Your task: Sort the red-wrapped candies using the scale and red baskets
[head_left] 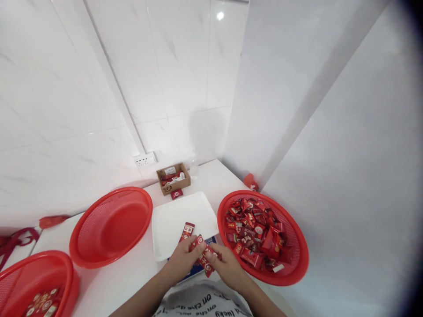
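My left hand (185, 257) and my right hand (224, 263) meet in front of my body, both closed on one red packet (205, 259) with white lettering. The thumbs of both hands press on its face. Another red packet (188, 229) shows just beyond my left hand, over the white tray (161, 229); whether my left fingers touch it I cannot tell. Beneath my hands, part of a dark blue printed item (194, 272) shows at the tray's near edge. To the right stands a red mesh basket (299, 259) heaped with small red wrapped packets (251, 233).
A red basket (112, 229) with nothing visible in it stands left of the tray. Another red basket (68, 281) at lower left holds red packets (42, 304). Behind the tray sits a small cardboard box (167, 189) of packets, with a red packet (177, 194) before it. Walls bound the table.
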### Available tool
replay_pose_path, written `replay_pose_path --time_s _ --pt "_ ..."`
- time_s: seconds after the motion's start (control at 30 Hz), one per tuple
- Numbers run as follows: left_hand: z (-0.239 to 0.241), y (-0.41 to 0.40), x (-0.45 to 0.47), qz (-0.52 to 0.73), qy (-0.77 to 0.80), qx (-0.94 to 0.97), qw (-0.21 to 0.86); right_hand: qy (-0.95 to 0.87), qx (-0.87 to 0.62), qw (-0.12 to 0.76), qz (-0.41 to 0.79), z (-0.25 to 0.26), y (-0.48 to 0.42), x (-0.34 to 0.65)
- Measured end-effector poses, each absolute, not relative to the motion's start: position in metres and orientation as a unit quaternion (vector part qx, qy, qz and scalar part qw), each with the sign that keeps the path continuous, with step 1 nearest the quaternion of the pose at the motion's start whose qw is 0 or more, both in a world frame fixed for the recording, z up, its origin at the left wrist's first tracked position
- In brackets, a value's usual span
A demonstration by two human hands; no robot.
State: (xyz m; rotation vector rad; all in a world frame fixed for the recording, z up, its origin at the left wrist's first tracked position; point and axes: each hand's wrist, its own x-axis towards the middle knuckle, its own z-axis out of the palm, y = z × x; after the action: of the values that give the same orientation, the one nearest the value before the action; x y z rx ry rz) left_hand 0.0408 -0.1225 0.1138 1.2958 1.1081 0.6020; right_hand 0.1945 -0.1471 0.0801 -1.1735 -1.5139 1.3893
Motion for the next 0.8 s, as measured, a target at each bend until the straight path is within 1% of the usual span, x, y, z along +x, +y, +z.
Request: replay_pose_path --time_s 0.1,0.23,0.4,0.57,0.8 --pt "0.111 -0.126 0.04 0.226 0.464 0.537 0.667 -0.582 -0.441 0.383 0.566 0.081 -0.148 0.195" --pt "0.11 -0.128 0.043 0.225 0.467 0.516 0.682 -0.574 -0.418 0.373 0.597 0.086 -0.148 0.195" --pt "0.109 -0.126 0.047 0.226 0.479 0.503 0.683 -0.575 -0.422 0.375 0.591 0.086 -0.148 0.196" --pt "0.111 -0.127 0.047 0.225 0.457 0.487 0.71 -0.593 -0.424 0.368 0.578 0.083 -0.148 0.197" --pt "0.121 -0.13 0.05 0.257 0.449 0.522 0.678 -0.603 -0.419 0.373 0.568 0.078 -0.148 0.197"
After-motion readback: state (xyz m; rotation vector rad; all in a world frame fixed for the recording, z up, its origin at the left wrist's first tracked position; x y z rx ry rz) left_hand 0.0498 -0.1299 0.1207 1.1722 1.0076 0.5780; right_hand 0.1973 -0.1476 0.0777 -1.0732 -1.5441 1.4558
